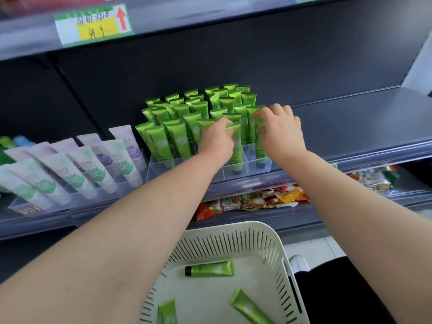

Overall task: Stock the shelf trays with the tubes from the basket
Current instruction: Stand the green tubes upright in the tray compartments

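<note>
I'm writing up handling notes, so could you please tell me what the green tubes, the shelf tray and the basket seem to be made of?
Green tubes: probably soft plastic with a metallic sheen, given bright highlights and flat crimped ends. Shelf tray: clear rigid plastic, perhaps acrylic; tubes show through its walls. Basket: matte cream moulded plastic, slotted sides.

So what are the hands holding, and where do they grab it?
The left hand pinches a green tube by its flat top end, and the right hand pinches the tube beside it the same way. Both stand in the clear tray.
</note>
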Tool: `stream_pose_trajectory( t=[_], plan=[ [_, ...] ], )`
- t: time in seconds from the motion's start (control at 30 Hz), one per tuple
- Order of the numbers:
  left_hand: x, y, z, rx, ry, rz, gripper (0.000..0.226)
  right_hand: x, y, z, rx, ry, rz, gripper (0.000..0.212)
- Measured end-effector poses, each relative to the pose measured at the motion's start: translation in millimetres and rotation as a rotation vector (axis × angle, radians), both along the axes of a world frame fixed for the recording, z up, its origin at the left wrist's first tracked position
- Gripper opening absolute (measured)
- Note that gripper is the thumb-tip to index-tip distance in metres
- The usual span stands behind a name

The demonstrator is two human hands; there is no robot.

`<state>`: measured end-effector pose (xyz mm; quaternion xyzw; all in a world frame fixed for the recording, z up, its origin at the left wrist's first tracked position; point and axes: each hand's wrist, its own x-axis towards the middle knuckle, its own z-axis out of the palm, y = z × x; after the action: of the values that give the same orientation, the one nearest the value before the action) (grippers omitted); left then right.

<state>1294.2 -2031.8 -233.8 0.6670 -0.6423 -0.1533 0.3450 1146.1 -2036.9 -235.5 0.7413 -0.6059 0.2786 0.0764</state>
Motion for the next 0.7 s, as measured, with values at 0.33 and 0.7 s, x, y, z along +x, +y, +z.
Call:
stream_pose_trajectory(
  t=[0.33,0.7],
  plan=[
    [13,28,17,-0.111,0.035,-0.037,0.025,13,32,1,-0.077,0.024,0.062,0.047],
    [50,109,-23,-0.027,-0.001,-0.026,0.018,46,109,-53,-0.012,0.076,0.155,0.041]
  ],
)
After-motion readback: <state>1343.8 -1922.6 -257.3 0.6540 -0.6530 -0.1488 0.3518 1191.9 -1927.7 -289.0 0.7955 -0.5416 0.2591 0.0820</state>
